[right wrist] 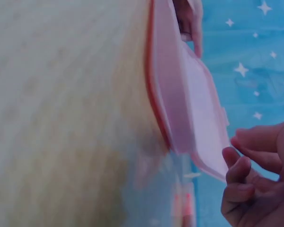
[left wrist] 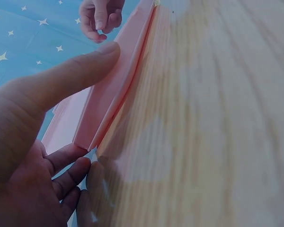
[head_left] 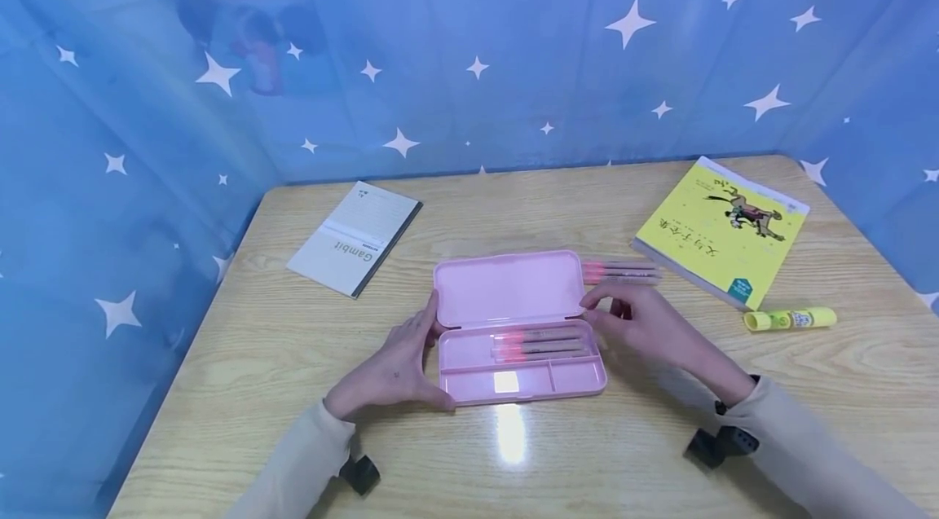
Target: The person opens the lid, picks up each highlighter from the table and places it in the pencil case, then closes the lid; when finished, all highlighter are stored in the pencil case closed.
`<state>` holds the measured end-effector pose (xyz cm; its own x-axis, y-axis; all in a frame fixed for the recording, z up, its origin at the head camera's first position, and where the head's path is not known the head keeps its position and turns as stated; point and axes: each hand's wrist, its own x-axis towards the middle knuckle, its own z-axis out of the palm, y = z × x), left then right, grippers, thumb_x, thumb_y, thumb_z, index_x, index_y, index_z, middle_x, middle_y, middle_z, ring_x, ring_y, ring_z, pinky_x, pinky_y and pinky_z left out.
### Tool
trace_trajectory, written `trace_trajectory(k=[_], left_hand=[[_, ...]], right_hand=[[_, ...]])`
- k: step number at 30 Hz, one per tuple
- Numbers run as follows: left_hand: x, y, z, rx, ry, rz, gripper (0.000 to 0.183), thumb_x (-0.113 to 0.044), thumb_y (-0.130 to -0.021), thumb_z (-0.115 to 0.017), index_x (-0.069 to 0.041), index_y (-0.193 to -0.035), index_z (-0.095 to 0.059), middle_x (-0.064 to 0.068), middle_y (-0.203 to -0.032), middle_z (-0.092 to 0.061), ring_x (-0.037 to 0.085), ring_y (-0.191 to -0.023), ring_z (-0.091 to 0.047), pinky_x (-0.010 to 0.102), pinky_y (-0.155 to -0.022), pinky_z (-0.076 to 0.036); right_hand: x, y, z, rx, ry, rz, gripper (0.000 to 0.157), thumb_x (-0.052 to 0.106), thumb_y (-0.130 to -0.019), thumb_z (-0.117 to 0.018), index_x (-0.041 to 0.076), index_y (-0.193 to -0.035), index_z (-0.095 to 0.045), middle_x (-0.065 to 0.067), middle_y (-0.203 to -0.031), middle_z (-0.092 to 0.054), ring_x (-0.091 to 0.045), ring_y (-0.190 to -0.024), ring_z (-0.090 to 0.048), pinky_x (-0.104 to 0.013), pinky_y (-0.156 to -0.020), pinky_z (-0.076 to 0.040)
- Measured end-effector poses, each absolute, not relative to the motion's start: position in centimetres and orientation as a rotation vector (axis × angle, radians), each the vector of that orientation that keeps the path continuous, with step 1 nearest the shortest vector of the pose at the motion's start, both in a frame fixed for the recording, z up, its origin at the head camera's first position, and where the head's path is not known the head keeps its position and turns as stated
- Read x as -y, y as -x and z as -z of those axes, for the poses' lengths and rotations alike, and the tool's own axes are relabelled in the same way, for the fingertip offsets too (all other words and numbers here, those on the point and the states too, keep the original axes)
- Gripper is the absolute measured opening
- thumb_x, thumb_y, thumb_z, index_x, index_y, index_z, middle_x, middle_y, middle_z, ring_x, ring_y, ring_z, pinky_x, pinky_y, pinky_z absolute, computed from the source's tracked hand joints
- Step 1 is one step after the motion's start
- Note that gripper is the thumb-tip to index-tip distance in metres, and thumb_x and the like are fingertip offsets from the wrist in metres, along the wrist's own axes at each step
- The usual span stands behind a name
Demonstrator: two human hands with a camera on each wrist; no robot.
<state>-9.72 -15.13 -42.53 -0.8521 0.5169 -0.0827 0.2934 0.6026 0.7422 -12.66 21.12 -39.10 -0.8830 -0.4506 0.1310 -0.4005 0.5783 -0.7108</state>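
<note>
A pink pencil case (head_left: 524, 397) lies open on the table with its lid (head_left: 506, 288) laid back. Several pens (head_left: 543, 345) with reddish ends lie in its long rear compartment. My left hand (head_left: 392, 364) grips the case's left side, thumb at the front corner and fingers along the side toward the hinge. In the left wrist view the thumb (left wrist: 80, 75) crosses the front wall. At the lid's lower right corner my right hand (head_left: 645, 319) pinches the edge between thumb and index finger, its other fingers curled. The right wrist view shows these fingertips (right wrist: 236, 142) right at the lid's rim.
More pens (head_left: 623, 271) lie behind the right hand, beside the lid. A yellow book (head_left: 722, 230) rests at the back right, with a yellow tube (head_left: 791, 319) near its front corner. A grey-white notebook (head_left: 355, 238) lies at the back left. A blue starry curtain (head_left: 469, 54) surrounds the wooden table.
</note>
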Motion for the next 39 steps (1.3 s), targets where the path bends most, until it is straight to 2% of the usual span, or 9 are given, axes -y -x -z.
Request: trace_trajectory(k=[7, 15, 20, 23, 31, 39], left_hand=[[15.2, 9.7, 42.5, -2.536, -0.648, -1.100, 0.147, -0.047, -0.050, -0.090, -0.018, -0.151, 0.012, -0.010, -0.117, -0.045, 0.013, -0.113, -0.037, 0.045, -0.106, -0.017], [15.2, 9.7, 42.6, -2.517, -0.640, -1.126, 0.146, -0.047, -0.051, -0.090, -0.018, -0.151, 0.012, -0.009, -0.119, -0.045, 0.014, -0.113, -0.037, 0.047, -0.105, -0.018], [15.2, 9.7, 42.7, -2.524, -0.634, -1.122, 0.147, -0.048, -0.050, -0.090, -0.019, -0.151, 0.012, -0.009, -0.119, -0.045, 0.014, -0.113, -0.037, 0.046, -0.105, -0.018], [15.1, 9.7, 42.7, -2.523, -0.635, -1.115, 0.147, -0.049, -0.050, -0.090, -0.020, -0.151, 0.013, -0.010, -0.118, -0.045, 0.013, -0.113, -0.037, 0.046, -0.105, -0.019], [15.1, 9.6, 42.4, -2.520, -0.620, -1.103, 0.146, -0.048, -0.050, -0.090, -0.020, -0.151, 0.013, -0.010, -0.121, -0.044, 0.013, -0.115, -0.036, 0.045, -0.107, -0.016], [15.2, 9.8, 42.5, -2.520, -0.628, -1.118, 0.146, -0.048, -0.051, -0.090, -0.022, -0.151, 0.013, -0.010, -0.119, -0.044, 0.014, -0.114, -0.036, 0.045, -0.106, -0.017]], right_hand=[[-22.2, 13.3, 38.2, -2.864, 0.756, 1.200, 0.015, 0.003, -0.085, -0.067, 0.004, -0.100, -0.070, -0.004, -0.095, -0.064, -0.011, -0.062, -0.050, -0.026, -0.053, -0.042], [-23.9, 14.2, 37.5, -2.842, 0.609, 1.180, 0.018, 0.015, -0.092, -0.063, 0.007, -0.107, -0.068, -0.006, -0.083, -0.061, -0.014, -0.060, -0.047, -0.026, -0.050, -0.038], [-25.9, 15.3, 38.0, -2.832, 0.457, 1.157, 0.022, 0.017, -0.092, -0.063, 0.005, -0.110, -0.067, -0.013, -0.096, -0.063, -0.016, -0.064, -0.050, -0.026, -0.050, -0.039], [-27.0, 15.8, 38.4, -2.815, 0.384, 1.138, 0.024, 0.016, -0.092, -0.063, 0.003, -0.111, -0.066, -0.015, -0.102, -0.063, -0.018, -0.067, -0.052, -0.028, -0.051, -0.040], [-28.2, 16.8, 39.5, -2.834, 0.349, 1.047, 0.021, 0.007, -0.088, -0.064, 0.002, -0.108, -0.067, -0.016, -0.101, -0.063, -0.020, -0.073, -0.054, -0.028, -0.058, -0.044], [-28.2, 17.0, 39.8, -2.824, 0.322, 0.963, 0.024, 0.001, -0.084, -0.065, 0.003, -0.107, -0.067, -0.017, -0.100, -0.061, -0.022, -0.072, -0.052, -0.031, -0.059, -0.042]])
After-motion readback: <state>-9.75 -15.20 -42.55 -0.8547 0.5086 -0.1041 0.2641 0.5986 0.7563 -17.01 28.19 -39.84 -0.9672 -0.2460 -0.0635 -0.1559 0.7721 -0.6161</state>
